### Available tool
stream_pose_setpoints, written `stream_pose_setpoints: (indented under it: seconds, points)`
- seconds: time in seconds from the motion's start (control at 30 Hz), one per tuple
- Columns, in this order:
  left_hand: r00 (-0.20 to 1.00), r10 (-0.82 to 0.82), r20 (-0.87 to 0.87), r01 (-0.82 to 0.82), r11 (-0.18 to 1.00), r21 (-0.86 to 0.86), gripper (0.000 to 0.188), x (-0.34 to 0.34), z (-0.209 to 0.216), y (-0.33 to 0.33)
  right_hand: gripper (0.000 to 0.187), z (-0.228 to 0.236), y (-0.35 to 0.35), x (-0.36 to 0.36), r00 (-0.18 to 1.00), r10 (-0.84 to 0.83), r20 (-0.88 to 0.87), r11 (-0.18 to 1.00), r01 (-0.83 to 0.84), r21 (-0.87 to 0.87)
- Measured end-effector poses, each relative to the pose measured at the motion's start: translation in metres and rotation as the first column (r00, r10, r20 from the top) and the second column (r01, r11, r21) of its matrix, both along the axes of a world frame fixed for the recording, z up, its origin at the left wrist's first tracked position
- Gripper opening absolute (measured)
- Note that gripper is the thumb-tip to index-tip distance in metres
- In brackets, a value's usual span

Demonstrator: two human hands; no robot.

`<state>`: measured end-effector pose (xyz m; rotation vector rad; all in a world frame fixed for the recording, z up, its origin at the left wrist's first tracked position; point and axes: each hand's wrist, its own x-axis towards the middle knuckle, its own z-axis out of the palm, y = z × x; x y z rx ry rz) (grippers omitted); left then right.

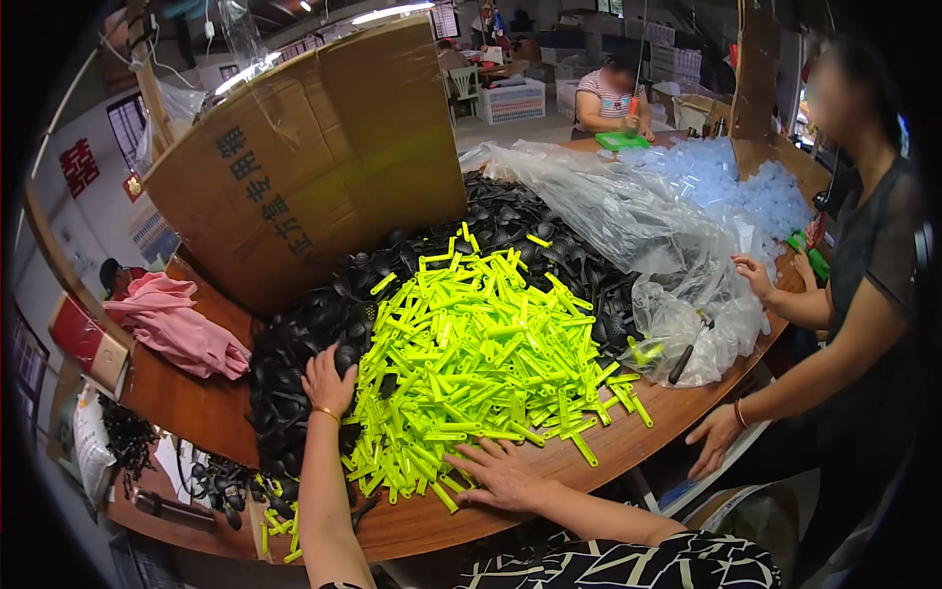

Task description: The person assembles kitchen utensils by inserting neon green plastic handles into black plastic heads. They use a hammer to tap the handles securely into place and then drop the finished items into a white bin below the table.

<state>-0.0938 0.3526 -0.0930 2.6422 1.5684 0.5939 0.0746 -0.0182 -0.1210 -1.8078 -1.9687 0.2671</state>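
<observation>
A big heap of neon yellow-green plastic strips (481,344), each with a small hole at the end, covers the middle of the wooden table. Behind and to the left of it lies a pile of black spoon-shaped plastic pieces (294,344), some perforated. My left hand (331,381) rests on these black pieces at the heap's left side, fingers apart, with one rounded black piece by its fingertips. Low at the front edge of the heap, my right hand (500,476) lies flat with fingers spread, touching the nearest strips.
A tall cardboard sheet (324,147) stands behind the pile. Clear plastic sheeting (608,206) and pale blue pieces (726,177) lie to the right. One person (863,255) stands close at right; another (608,98) sits far back. A pink cloth (182,324) lies left.
</observation>
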Motion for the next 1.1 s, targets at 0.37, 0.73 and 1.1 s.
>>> stream_pose_setpoints:
  seconds: [0.37,0.73,1.1]
  points:
    - [0.975,-0.203,0.088,0.214,0.966,-0.143,0.065,-0.005,-0.024,-0.145,0.063,-0.007,0.035,0.124,0.439,-0.105,-0.892,0.963,0.268,0.018]
    - [0.736,-0.170,0.655,0.344,0.928,-0.146,0.035,0.041,-0.004,-0.277,0.030,0.003,-0.027,0.158,0.675,-0.209,-0.708,0.788,0.545,0.287]
    - [0.558,-0.059,0.828,0.655,0.643,-0.396,0.036,0.114,-0.062,-0.351,0.026,0.015,0.013,0.150,0.881,-0.391,-0.268,0.768,0.473,0.432]
